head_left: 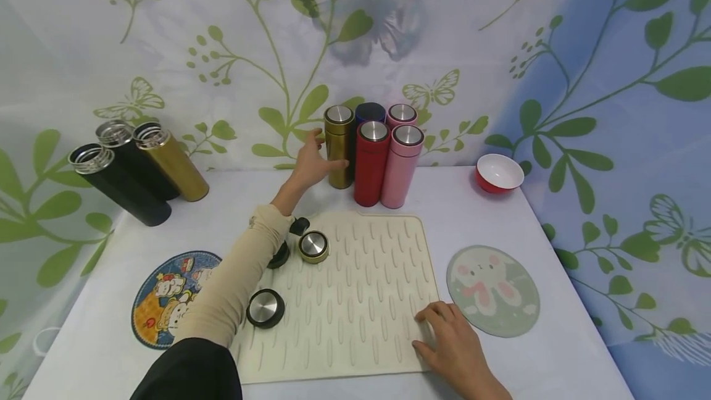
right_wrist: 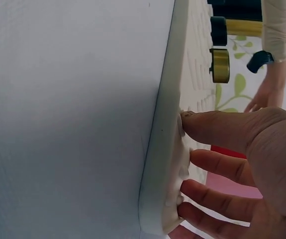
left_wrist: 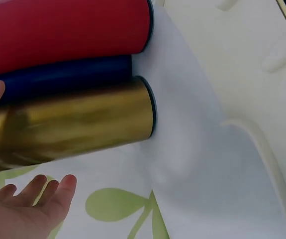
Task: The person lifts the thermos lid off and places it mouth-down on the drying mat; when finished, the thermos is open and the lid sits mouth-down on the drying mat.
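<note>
My left hand (head_left: 312,162) reaches to the gold thermos bottle (head_left: 337,156) at the back of the table. Its thumb and fingers are spread either side of the bottle; in the left wrist view the fingers (left_wrist: 59,201) stand apart from it. Against the gold bottle's right side are a dark blue bottle (left_wrist: 83,74), a red bottle (head_left: 371,168) and two pink bottles, the front pink bottle (head_left: 402,168) beside the red one. All stand upright with lids on. My right hand (head_left: 452,344) rests its fingertips on the right front of a cream ridged mat (head_left: 355,295).
Two black bottles and a gold bottle (head_left: 178,168), all lidless, lean at the back left. On the mat's left lie a gold lid (head_left: 313,245), a black lid (head_left: 265,307) and another, partly hidden. Round mats (head_left: 494,292) flank it; a red bowl (head_left: 491,187) stands back right.
</note>
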Demonstrator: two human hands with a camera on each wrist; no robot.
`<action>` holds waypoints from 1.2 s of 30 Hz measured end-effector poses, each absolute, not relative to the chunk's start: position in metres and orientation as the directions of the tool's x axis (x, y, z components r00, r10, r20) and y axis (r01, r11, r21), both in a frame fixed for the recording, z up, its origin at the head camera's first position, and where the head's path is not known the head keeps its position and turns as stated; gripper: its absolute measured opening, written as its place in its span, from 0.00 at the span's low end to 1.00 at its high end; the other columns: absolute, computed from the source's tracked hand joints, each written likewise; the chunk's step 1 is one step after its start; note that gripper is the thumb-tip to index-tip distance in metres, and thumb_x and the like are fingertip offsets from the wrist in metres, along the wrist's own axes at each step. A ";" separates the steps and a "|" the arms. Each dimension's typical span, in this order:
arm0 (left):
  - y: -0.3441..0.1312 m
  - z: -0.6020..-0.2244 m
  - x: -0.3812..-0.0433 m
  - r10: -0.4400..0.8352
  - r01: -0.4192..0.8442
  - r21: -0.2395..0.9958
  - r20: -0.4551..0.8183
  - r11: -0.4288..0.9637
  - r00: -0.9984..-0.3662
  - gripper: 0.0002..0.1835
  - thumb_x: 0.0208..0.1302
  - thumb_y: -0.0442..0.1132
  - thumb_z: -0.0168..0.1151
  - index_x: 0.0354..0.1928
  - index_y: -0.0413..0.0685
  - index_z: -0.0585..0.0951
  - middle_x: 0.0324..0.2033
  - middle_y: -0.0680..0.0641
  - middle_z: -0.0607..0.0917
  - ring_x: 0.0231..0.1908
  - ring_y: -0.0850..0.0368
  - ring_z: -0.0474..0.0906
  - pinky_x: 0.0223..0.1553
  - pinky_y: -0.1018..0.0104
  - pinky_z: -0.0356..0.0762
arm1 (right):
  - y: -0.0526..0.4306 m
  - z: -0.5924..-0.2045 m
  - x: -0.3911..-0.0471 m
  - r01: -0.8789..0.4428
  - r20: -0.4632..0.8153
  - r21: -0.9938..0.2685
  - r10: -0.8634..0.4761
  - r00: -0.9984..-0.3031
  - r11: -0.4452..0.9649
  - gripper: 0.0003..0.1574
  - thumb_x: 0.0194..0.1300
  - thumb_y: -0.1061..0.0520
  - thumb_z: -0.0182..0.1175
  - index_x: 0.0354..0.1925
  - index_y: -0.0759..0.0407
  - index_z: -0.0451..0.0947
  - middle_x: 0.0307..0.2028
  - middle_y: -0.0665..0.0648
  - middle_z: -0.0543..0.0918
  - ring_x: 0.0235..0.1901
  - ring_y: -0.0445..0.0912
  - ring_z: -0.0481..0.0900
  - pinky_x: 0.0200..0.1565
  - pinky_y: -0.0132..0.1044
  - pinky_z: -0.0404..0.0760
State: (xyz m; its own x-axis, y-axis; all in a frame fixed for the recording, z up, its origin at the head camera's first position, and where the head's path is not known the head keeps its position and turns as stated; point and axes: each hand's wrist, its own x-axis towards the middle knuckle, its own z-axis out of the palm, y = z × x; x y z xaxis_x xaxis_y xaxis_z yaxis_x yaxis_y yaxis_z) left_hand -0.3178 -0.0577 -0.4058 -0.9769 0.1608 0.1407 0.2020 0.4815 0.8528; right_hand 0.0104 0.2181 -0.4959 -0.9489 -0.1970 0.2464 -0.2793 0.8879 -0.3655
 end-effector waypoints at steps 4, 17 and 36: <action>-0.049 -0.400 -0.323 0.143 0.215 0.853 0.166 0.476 -0.976 0.57 0.51 0.46 0.78 0.76 0.45 0.51 0.68 0.35 0.69 0.68 0.42 0.65 0.64 0.49 0.67 | 0.217 -0.495 0.010 -0.297 0.291 -0.356 -0.197 -0.936 0.886 0.29 0.34 0.56 0.85 0.37 0.50 0.81 0.42 0.47 0.78 0.42 0.46 0.75 0.35 0.40 0.80; -0.036 -0.395 -0.327 0.105 0.270 0.836 0.250 0.477 -0.962 0.43 0.54 0.44 0.77 0.68 0.41 0.65 0.61 0.37 0.75 0.63 0.42 0.71 0.62 0.52 0.70 | 0.215 -0.497 0.013 -0.300 0.307 -0.345 -0.195 -0.931 0.889 0.30 0.34 0.55 0.85 0.37 0.49 0.80 0.43 0.48 0.78 0.42 0.47 0.76 0.35 0.41 0.80; -0.055 -0.400 -0.285 0.045 0.287 0.861 0.296 0.419 -0.954 0.40 0.50 0.45 0.79 0.65 0.46 0.72 0.57 0.42 0.80 0.59 0.46 0.75 0.58 0.51 0.72 | 0.214 -0.498 0.016 -0.297 0.297 -0.344 -0.197 -0.934 0.891 0.29 0.34 0.56 0.85 0.36 0.50 0.80 0.42 0.48 0.78 0.43 0.48 0.76 0.38 0.44 0.80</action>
State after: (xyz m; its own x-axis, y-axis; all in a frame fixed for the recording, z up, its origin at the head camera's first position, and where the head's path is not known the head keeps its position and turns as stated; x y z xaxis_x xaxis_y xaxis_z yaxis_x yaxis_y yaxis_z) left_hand -0.2849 -0.0554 -0.3999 -0.9541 0.0454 0.2961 0.2872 0.4194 0.8612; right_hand 0.0164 0.2141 -0.4979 -0.9344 -0.1966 0.2969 -0.2967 0.8910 -0.3438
